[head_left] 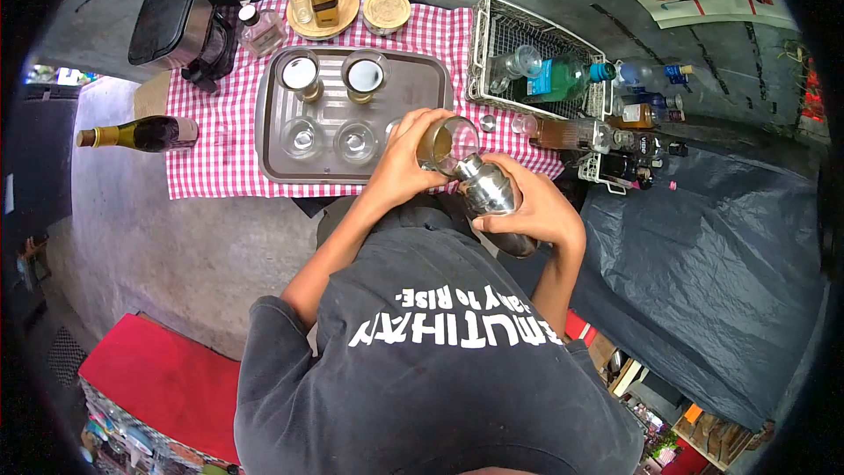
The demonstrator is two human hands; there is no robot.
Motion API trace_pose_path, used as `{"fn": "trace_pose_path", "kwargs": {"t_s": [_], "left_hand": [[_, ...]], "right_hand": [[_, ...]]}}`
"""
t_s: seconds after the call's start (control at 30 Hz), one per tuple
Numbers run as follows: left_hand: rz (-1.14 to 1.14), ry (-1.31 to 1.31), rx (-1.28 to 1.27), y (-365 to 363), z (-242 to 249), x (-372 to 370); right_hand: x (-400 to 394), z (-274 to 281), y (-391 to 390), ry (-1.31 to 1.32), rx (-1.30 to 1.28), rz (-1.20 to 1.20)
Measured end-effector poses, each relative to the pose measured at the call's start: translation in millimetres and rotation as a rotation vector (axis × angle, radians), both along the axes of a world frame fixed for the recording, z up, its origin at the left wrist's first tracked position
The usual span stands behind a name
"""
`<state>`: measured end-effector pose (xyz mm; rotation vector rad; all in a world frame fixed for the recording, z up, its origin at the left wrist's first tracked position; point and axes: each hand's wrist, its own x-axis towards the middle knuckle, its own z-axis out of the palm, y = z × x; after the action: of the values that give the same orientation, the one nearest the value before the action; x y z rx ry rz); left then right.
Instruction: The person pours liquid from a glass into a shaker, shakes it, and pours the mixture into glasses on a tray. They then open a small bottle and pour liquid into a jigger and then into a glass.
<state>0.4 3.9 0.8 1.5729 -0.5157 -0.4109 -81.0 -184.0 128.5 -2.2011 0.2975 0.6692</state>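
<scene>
We see a faded charcoal T-shirt (440,405), soft and creased, with roomy short sleeves (277,343) that end in plain stitched hems. Across the chest runs bold white lettering (457,332) in blocky capitals, upside down to our view and partly lost in a fold at one end. A smaller white line (426,298) beside it ends in "TO RISE." Beyond the shirt's hem we glimpse dark clothing (418,216). The left hand (406,158) and right hand (541,207) are bare.
</scene>
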Motion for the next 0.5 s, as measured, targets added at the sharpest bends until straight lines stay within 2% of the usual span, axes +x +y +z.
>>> {"fn": "trace_pose_path", "kwargs": {"t_s": [0.17,0.5], "left_hand": [[-0.005,-0.029,0.064,1.4,5.3,0.9],[0.009,-0.034,0.034,0.1,-0.2,1.0]], "right_hand": [[2.0,2.5,1.2,0.004,0.036,-0.011],[7.0,7.2,2.9,0.015,0.075,-0.002]]}}
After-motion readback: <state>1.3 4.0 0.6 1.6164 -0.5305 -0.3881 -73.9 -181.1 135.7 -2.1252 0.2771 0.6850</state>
